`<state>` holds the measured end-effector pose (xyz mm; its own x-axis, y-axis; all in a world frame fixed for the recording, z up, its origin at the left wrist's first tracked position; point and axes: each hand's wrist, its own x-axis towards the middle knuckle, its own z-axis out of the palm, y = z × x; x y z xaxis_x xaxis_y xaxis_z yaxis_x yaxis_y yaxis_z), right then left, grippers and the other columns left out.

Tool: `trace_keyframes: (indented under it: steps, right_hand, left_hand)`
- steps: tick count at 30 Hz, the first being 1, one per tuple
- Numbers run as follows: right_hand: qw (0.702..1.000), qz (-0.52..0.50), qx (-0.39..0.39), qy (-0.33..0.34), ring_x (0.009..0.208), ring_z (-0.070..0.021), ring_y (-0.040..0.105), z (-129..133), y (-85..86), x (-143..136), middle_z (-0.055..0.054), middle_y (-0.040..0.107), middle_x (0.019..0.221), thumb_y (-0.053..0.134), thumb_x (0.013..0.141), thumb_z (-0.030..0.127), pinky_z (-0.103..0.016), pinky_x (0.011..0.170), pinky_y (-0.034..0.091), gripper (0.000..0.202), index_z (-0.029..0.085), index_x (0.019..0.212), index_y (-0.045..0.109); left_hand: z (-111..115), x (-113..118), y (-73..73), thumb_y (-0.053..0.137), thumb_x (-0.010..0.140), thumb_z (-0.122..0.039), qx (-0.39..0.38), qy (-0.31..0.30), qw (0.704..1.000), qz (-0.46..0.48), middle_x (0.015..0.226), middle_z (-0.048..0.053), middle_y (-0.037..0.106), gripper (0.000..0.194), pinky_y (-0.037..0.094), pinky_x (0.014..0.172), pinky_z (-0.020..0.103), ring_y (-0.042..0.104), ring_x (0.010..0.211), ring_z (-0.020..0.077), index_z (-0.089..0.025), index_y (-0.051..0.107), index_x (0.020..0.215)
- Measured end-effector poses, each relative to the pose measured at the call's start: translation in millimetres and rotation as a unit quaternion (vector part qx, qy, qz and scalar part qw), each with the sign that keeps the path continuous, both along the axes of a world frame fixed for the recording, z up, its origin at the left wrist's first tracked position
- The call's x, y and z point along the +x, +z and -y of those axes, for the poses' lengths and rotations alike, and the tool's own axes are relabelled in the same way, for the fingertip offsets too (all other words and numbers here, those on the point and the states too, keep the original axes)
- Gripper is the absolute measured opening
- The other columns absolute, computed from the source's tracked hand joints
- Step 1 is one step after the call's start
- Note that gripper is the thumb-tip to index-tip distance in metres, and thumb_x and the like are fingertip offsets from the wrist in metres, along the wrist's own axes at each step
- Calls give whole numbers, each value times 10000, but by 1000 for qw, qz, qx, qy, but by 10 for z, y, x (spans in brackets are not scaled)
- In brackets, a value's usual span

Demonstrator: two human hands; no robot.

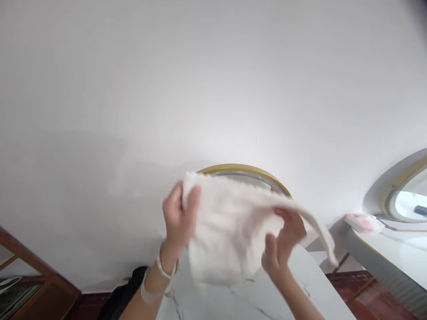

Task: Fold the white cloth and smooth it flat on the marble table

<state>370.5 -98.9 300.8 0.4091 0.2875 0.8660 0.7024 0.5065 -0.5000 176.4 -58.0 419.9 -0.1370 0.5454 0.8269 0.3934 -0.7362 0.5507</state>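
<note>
A white cloth (223, 226) is spread in the air between my hands, blurred by motion, above a white marble-patterned table (276, 298). My left hand (180, 213) pinches its upper left corner between thumb and fingers. Under the right part of the cloth is my right hand (283, 242), its thumb apart from its fingers; the fingers touch the cloth's underside and are partly covered by it. The cloth's right end hangs past that hand. Behind the cloth, the gold rim of a round mirror (233, 167) shows.
At the right, a second table (400, 253) bears a pink and white packet (363, 222) and another round mirror (413, 195). A wooden shelf (50, 298) stands at the lower left, near a black item (122, 295). A pale wall (200, 89) rises behind.
</note>
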Motion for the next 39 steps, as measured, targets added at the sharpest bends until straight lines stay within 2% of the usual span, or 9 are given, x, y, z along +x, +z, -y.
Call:
trace_keyframes:
  steps: [3, 6, 10, 13, 17, 25, 29, 33, 39]
  right_hand:
    - [995, 60, 7, -74, 1108, -295, 476, -552, 717, 73, -130, 523, 1175, 413, 912, 456, -529, 935, 366, 500, 207, 1344, 385]
    - [976, 154, -38, -151, 1210, -322, 381, -926, 981, 133, -137, 480, 1243, 417, 920, 446, -507, 964, 326, 338, 213, 1115, 563]
    - [959, 236, -82, -136, 1038, -244, 493, -1124, 872, 248, -100, 591, 1111, 383, 947, 410, -394, 908, 366, 339, 200, 1165, 535]
    - [948, 266, -81, -157, 980, -228, 510, -1119, 803, 349, -80, 620, 1076, 393, 953, 390, -363, 871, 362, 345, 214, 1215, 532]
    - [948, 258, -70, -175, 1002, -219, 514, -1064, 723, 537, -74, 622, 1107, 388, 961, 356, -351, 875, 349, 314, 219, 1193, 549]
    - [970, 63, -127, -198, 1005, -269, 532, -899, 16, 1090, -104, 642, 1080, 288, 962, 437, -408, 855, 359, 408, 200, 1141, 568]
    - [974, 42, -88, -204, 1081, -285, 537, -818, -63, 1207, -120, 642, 1125, 328, 947, 443, -462, 935, 355, 397, 187, 1081, 601]
    - [978, 124, -43, -164, 1137, -243, 533, -879, 258, 1032, -106, 625, 1168, 323, 955, 329, -453, 987, 364, 347, 191, 1173, 555]
    - [931, 343, -8, -124, 1226, -230, 467, -1143, 762, 253, -110, 567, 1286, 389, 942, 265, -434, 1079, 308, 402, 151, 1322, 456]
  left_hand:
    - [-583, -42, 425, 518, 863, -395, -31, 16, 999, -2, 553, -74, 285, 358, 294, 496, 205, 313, 525, 79, -206, 370, 598]
    - [-1090, -110, 349, 527, 838, -325, -121, 64, 988, -77, 557, -63, 352, 280, 342, 557, 226, 368, 553, 97, -195, 460, 599]
    - [-1275, -87, 9, 533, 821, -208, -62, 153, 979, -122, 989, 80, 587, 183, 449, 816, 333, 552, 896, 202, -169, 628, 973]
    - [-1123, 55, -112, 355, 908, -151, 89, 94, 964, -234, 1235, 91, 547, 377, 405, 975, 355, 497, 1151, 205, -229, 562, 1213]
    - [-970, 384, -84, 382, 955, -400, 129, 52, 902, -410, 1319, 74, 532, 460, 379, 999, 406, 480, 1200, 240, -301, 387, 1404]
    - [-985, 1495, 5, 517, 917, -401, 197, 28, 830, -521, 1113, 77, 668, 377, 402, 879, 386, 596, 1000, 232, -173, 559, 1214]
    - [-933, 1785, 22, 508, 935, -286, 187, -29, 826, -531, 937, 48, 714, 199, 424, 822, 345, 641, 906, 199, -158, 653, 978]
    - [-980, 1530, 137, 518, 934, -264, 127, -60, 880, -453, 997, 14, 731, 188, 445, 875, 311, 653, 979, 170, -208, 696, 912]
    - [-1122, 437, 120, 507, 931, -315, 5, -60, 971, -231, 1110, 3, 705, 226, 496, 925, 301, 648, 1054, 167, -243, 700, 1023]
